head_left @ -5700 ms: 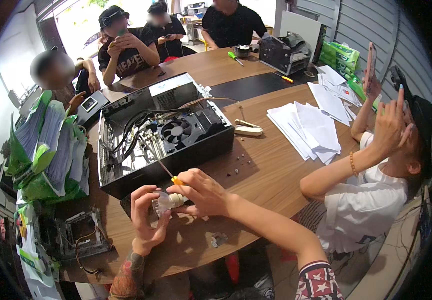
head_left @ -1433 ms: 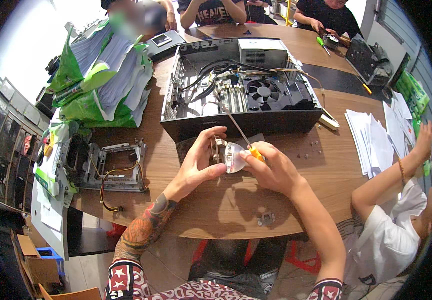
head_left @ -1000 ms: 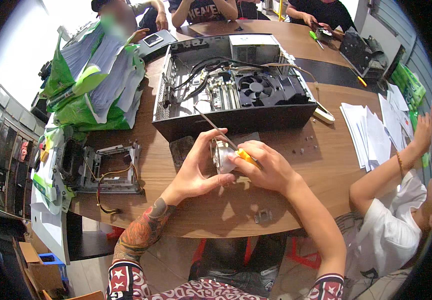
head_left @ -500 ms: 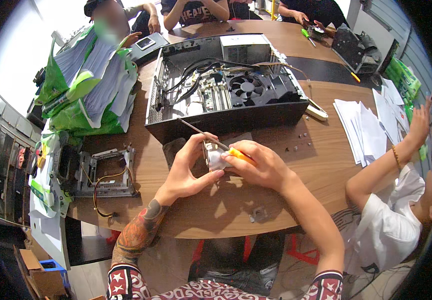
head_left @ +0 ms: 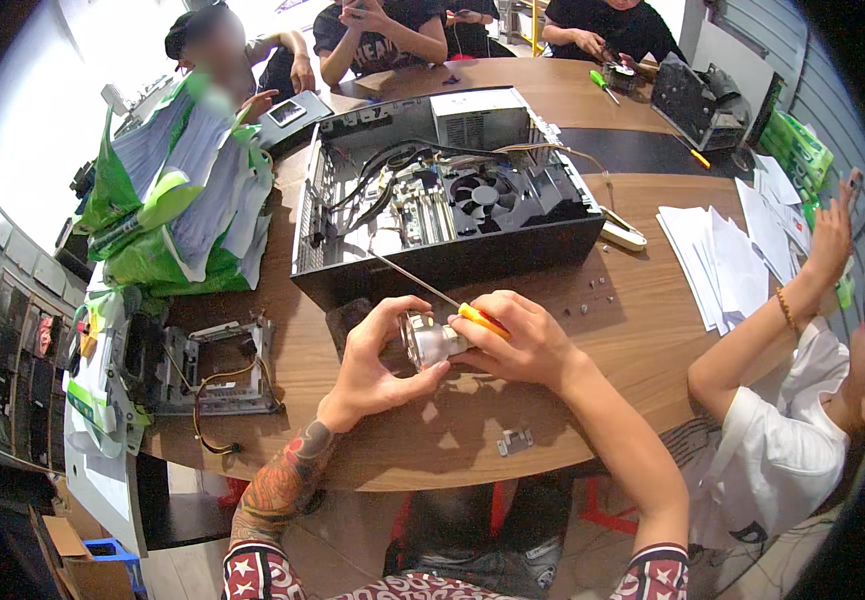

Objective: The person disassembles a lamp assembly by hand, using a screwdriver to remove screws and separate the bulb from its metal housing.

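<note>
Over the near part of the table, my left hand (head_left: 365, 362) grips a small silvery metal part (head_left: 433, 343) between thumb and fingers. I cannot make out its exact kind. My right hand (head_left: 533, 348) is closed around the orange-yellow handle of a screwdriver (head_left: 486, 320), and its fingertips also meet the right side of the part. The screwdriver's long thin shaft points up and left, above the part and toward the computer case. Just beyond my hands stands an opened black computer case (head_left: 473, 250), with a fan (head_left: 484, 197), cables and boards showing inside.
A metal drive bracket (head_left: 228, 370) with cables lies at left, before green-wrapped paper stacks (head_left: 178, 200). Several screws (head_left: 596, 290) and a small metal plate (head_left: 516, 442) lie on the table. Paper sheets (head_left: 718, 265) and a person's raised arm (head_left: 768, 320) are at right. Other people sit across.
The silvery part has turned in my fingers, showing more of its rounded face. The screwdriver's shaft now stands farther off it. The view has shifted slightly.
</note>
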`<act>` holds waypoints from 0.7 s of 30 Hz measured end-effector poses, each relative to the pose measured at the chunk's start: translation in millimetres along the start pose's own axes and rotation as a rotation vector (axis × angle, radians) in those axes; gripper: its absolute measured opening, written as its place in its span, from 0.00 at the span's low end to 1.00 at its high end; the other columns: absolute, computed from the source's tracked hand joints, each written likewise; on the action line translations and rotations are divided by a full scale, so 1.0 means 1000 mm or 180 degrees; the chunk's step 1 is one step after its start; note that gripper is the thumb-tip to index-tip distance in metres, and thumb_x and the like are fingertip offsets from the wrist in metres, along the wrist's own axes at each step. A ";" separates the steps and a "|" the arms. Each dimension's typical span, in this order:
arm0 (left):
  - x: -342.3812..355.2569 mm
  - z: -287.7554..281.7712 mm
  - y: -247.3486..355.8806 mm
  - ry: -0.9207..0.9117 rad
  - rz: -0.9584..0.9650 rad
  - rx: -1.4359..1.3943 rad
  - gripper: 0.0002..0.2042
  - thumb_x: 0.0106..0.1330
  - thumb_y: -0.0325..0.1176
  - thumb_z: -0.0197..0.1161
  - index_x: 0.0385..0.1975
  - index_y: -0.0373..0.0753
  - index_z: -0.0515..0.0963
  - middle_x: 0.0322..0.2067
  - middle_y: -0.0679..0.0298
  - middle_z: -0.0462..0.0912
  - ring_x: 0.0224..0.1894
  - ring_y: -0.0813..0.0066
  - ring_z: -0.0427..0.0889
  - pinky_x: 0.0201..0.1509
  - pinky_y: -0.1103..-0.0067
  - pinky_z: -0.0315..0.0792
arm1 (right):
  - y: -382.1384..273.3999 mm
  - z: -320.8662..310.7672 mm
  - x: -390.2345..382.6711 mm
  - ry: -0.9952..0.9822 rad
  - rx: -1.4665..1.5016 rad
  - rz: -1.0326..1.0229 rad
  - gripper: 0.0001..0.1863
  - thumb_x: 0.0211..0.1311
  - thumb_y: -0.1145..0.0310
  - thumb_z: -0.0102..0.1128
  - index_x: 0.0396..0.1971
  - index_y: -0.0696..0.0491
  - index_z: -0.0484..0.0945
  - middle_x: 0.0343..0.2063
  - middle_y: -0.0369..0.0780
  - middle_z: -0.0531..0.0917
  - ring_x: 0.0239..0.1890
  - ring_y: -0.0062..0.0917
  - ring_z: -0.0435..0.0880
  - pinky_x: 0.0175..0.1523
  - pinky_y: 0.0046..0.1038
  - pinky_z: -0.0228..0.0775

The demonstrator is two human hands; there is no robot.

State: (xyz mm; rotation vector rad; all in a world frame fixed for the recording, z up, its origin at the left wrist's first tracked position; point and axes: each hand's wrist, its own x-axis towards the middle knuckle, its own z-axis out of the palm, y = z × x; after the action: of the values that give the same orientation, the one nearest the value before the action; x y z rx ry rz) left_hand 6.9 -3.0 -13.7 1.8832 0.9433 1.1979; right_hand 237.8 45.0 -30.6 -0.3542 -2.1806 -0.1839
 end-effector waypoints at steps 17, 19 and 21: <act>0.002 0.000 -0.003 0.0138 0.0279 0.0383 0.29 0.51 0.35 0.79 0.52 0.34 0.74 0.40 0.63 0.78 0.33 0.82 0.76 0.35 0.82 0.71 | -0.001 0.001 -0.001 -0.0110 -0.0015 0.0121 0.29 0.45 0.64 0.78 0.49 0.54 0.78 0.40 0.42 0.76 0.40 0.36 0.80 0.43 0.35 0.80; 0.003 0.000 0.002 0.0110 0.0189 0.0402 0.29 0.51 0.35 0.79 0.52 0.35 0.75 0.40 0.63 0.78 0.33 0.82 0.77 0.36 0.82 0.72 | 0.000 -0.001 -0.002 -0.0134 -0.0041 0.0152 0.29 0.45 0.64 0.77 0.50 0.54 0.78 0.40 0.43 0.76 0.40 0.36 0.80 0.44 0.35 0.80; 0.003 -0.001 0.005 0.0082 0.0102 0.0423 0.29 0.51 0.35 0.79 0.52 0.35 0.75 0.41 0.63 0.78 0.34 0.82 0.77 0.36 0.82 0.72 | 0.001 0.000 -0.002 -0.0148 -0.0017 0.0132 0.29 0.46 0.64 0.77 0.50 0.54 0.78 0.40 0.43 0.76 0.40 0.36 0.80 0.44 0.35 0.80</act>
State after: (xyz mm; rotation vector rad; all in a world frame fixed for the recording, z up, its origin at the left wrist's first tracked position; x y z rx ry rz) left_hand 7.8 -2.7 -8.3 1.9980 1.0326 1.2071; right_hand 239.7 45.2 -32.2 -0.4101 -2.2170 -0.1598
